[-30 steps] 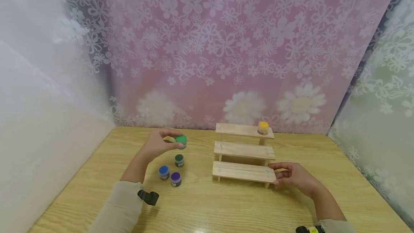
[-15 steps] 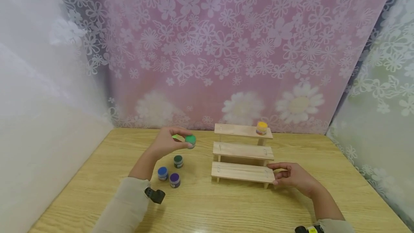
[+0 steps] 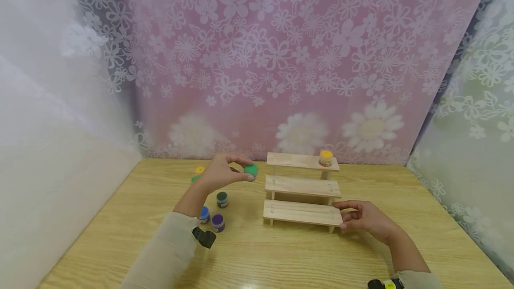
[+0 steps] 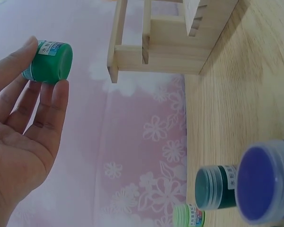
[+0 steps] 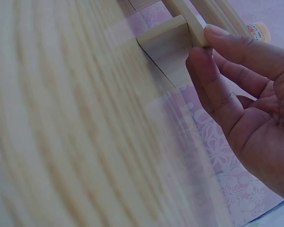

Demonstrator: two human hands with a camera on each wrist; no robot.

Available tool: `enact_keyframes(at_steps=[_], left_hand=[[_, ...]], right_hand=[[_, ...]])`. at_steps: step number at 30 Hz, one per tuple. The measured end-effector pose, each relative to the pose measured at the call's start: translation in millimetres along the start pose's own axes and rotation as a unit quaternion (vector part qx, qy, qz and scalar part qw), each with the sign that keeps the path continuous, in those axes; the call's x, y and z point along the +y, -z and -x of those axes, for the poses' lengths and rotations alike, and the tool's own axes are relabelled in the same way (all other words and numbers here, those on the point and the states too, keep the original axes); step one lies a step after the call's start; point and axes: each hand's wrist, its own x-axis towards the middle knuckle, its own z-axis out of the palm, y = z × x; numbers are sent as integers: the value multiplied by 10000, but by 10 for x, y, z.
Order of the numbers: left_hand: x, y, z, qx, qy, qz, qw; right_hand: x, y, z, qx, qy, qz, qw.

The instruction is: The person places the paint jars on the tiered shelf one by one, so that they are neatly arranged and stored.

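Note:
A small green-lidded paint jar (image 3: pixel 251 171) is pinched between the thumb and fingers of my left hand (image 3: pixel 221 175), raised left of the three-step wooden rack (image 3: pixel 301 213). In the left wrist view, a white label shows on the green jar (image 4: pixel 49 61). My right hand (image 3: pixel 369 222) grips the right end of the rack's lowest step; in the right wrist view, thumb and fingers pinch that board's end (image 5: pixel 197 35). One yellow paint jar (image 3: pixel 325 158) stands at the right of the top step. The two lower steps carry nothing.
On the table left of the rack stand dark green (image 3: pixel 222 199), purple (image 3: pixel 218 222) and blue (image 3: pixel 205 215) jars, the blue one partly behind my left forearm. A yellow top (image 3: pixel 199 170) and a light green one (image 3: pixel 195 178) show behind my left hand. A floral curtain (image 3: pixel 281 79) hangs behind.
My left hand has carried the green jar to the right, closer to the rack. The yellow and light green tops behind it have come into sight. My right hand stays at the lowest step.

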Motion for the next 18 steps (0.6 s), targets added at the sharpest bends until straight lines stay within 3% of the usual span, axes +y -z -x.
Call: enact_keyframes(at_steps=[6,18], left_hand=[[49,-68,-89,-26,-264,-24,9996],[146,-225,-282,78,-295,79,9995]], right_hand=[[10,-2,-9,-1,8,37,10000],[30,-2,0,46,122,70,9999]])
